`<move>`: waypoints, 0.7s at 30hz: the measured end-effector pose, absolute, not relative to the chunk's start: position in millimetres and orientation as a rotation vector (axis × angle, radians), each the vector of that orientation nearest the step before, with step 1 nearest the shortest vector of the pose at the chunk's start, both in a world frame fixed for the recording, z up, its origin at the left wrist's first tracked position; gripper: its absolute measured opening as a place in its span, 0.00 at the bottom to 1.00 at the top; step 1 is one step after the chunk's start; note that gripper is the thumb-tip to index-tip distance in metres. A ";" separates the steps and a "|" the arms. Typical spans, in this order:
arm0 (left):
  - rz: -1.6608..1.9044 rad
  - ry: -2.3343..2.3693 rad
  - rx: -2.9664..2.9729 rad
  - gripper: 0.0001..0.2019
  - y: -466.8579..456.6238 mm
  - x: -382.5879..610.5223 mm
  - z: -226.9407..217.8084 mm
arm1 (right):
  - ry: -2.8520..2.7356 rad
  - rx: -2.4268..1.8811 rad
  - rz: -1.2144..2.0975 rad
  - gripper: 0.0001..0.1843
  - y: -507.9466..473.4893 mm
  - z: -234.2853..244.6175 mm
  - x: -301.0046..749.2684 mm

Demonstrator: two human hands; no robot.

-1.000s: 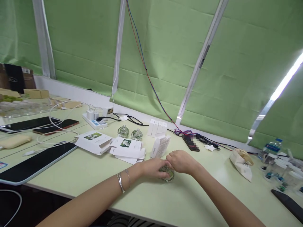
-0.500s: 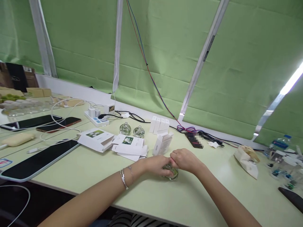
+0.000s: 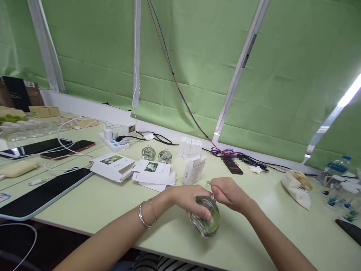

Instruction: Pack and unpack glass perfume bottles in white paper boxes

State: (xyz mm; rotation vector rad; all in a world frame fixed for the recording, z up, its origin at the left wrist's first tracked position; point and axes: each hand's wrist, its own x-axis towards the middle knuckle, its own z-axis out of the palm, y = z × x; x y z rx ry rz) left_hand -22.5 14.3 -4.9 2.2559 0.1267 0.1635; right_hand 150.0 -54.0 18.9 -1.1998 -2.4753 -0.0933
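Note:
A round, clear glass bottle [image 3: 207,226] with a greenish tint is tilted above the table, its neck up toward the right. My left hand [image 3: 188,199] is wrapped around its body, thumb across the front. At the neck, my right hand [image 3: 229,194] is closed in a fist around the bottle's top, which it hides. A small pale-green round knob [image 3: 208,184] shows just beside the right fingers; I cannot tell whether it is attached to the bottle. Behind the hands an opened white carton [image 3: 194,169] stands upright.
Two similar glass bottles [image 3: 148,152] stand farther back. Flattened white boxes [image 3: 153,173] lie left of the hands, and small white boxes [image 3: 189,146] stand behind. Phones, a tablet [image 3: 47,192], cables and a power strip [image 3: 113,141] occupy the left. A cloth pouch [image 3: 295,188] lies right.
Both hands have brought the bottle nearer to me and tilted it, so more of its body shows. The right fist has turned and shifted slightly right. The small knob now shows.

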 end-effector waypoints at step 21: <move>0.919 0.475 1.928 0.26 16.9 -26.6 -20.0 | -1.522 -0.932 0.859 0.31 -29.3 -32.0 123.4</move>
